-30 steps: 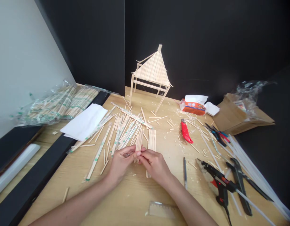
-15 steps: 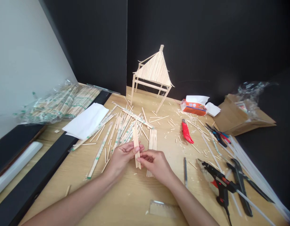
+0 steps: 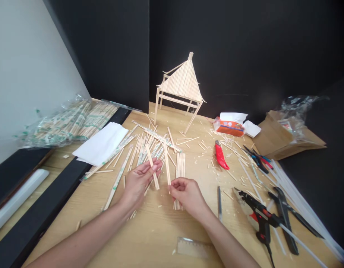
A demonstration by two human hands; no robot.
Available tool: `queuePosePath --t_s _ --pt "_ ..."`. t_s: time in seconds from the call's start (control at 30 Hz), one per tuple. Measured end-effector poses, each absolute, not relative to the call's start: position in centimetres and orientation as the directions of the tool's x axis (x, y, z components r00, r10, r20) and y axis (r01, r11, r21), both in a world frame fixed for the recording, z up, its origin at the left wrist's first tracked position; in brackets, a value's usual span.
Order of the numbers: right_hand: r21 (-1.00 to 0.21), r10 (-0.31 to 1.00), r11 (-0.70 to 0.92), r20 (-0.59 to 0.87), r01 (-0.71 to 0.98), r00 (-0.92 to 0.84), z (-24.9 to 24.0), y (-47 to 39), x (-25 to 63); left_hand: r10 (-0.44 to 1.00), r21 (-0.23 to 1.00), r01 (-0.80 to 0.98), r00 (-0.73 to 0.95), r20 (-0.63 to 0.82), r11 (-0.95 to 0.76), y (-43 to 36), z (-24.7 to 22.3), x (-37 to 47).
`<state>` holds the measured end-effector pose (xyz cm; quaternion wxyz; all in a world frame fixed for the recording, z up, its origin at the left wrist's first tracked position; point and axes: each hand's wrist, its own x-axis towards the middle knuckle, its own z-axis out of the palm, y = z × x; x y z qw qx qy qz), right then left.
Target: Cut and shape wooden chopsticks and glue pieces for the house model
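pale bare wood fills both your hands: your left hand (image 3: pixel 141 178) has its thumb pressing the left-hand sticks (image 3: pixel 156 181) against the fingers, and your right hand (image 3: pixel 188 193) pinches the right-hand sticks (image 3: pixel 167 160) near their lower end. both grips are closed on wood; how many sticks each one has is too fine to count. the two bundles stand apart in front of you, tilted with their tops to the left, and the gap between them is wider at the top than at the bottom. behind them, in your line of sight, spreads the loose stick pile (image 3: pixel 141 149), some of it in green-marked wrappers. just right of the right-hand sticks lies a neat row of sticks (image 3: pixel 180 167), its long edges straight; your right hand covers part of it, and its lower ends show beneath your fingers. toward you, between your forearms, wood grain of the table (image 3: pixel 149 234) gives you room as far as the clear ruler (image 3: pixel 191 248), whose right end meets your right forearm in view. on that side your margin is narrower: the pen (image 3: pixel 219 203) lies near the forearm, with the glue gun (image 3: pixel 262 216) beyond it. farther off, the red cutter (image 3: pixel 221 156) lies well apart from your fingers, and the roofed stick model (image 3: pixel 183 82) stands at the back, close to the black panel (image 3: pixel 244 56).
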<state>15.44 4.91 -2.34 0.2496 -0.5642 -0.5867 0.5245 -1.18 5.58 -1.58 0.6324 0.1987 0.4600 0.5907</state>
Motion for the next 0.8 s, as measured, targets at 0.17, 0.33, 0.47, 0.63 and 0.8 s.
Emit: queuePosePath --t_s 0.17,0.33,0.47,0.63,0.8 --pt "-0.853 0.928 -0.16 -0.302 0.496 -0.22 -2.8 4.7 15.8 0.935 0.821 -0.542 -0.166 -0.314 0.179 5.8 -0.8 -1.3" --pt "-0.81 0.943 -0.02 -0.21 0.586 -0.259 -1.5 4.5 14.7 0.927 0.817 -0.514 -0.105 -0.361 0.26 5.5 -0.6 -1.0" --pt "-0.664 0.982 0.103 -0.052 0.741 -0.183 -0.2 5.7 15.6 0.938 0.844 -0.464 -0.068 -0.339 0.271 5.5 -1.2 -1.1" --pt "-0.425 0.976 0.218 0.11 0.879 -0.188 -1.1 6.9 17.4 0.94 0.869 -0.386 -0.009 -0.34 0.31 5.3 -2.0 -0.9" --pt "-0.31 0.944 0.324 0.167 0.894 -0.284 -2.6 6.7 17.8 0.934 0.867 -0.37 0.009 -0.357 0.335 5.1 -2.3 -0.5"
